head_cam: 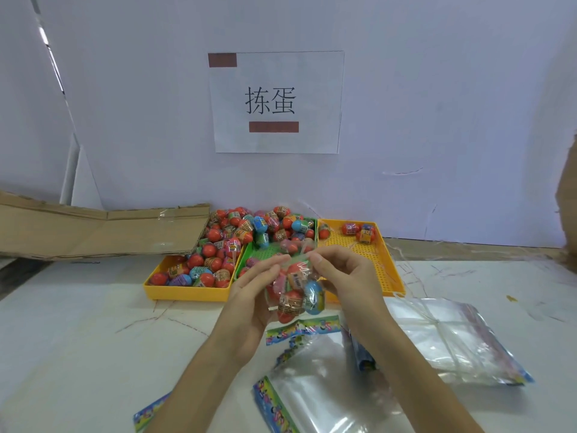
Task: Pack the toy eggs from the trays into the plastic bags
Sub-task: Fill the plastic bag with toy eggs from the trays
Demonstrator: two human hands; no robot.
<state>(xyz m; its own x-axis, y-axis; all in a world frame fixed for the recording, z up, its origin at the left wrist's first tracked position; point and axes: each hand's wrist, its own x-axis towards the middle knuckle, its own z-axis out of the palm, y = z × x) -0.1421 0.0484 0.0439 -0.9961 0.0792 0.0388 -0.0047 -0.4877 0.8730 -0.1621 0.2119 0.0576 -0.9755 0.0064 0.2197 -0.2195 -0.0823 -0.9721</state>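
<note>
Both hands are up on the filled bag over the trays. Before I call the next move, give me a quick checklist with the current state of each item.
1. Both hands on the bag: ok. Left hand and right hand pinch the top of the small plastic bag.
2. Eggs inside: ok. Several toy eggs sit in it, red and blue.
3. Bag mouth sealed: cannot tell; fingers cover it.
4. Egg supply: ok. The left yellow tray is heaped; the right yellow tray holds only a few.
5. Spare bags: ok. A stack of empty bags lies on the table to the right.
</note>
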